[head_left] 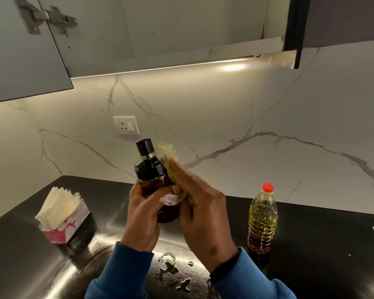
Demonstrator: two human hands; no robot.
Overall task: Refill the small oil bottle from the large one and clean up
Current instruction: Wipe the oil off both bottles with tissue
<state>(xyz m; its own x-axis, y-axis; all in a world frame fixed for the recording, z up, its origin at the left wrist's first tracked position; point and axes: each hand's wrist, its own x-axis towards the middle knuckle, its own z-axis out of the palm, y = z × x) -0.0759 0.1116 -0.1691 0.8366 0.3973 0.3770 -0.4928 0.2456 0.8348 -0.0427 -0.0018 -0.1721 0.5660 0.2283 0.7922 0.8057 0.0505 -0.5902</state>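
Held above black countertop: small dark-capped oil bottle, gripped in left hand. Pressed against its side by right hand: oil-stained tissue. Stood right: red-capped large bottle, partly filled with oil. Left: napkin box.

On the counter, a tissue box is set at nine o'clock, a large bottle at three, spilled drops at six.

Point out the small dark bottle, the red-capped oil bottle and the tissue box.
small dark bottle [151,169]: head view, on its dark shoulder below the black cap.
red-capped oil bottle [262,219]: head view, mid-body, on the clear ribbed plastic.
tissue box [70,228]: head view, on the pink printed side.
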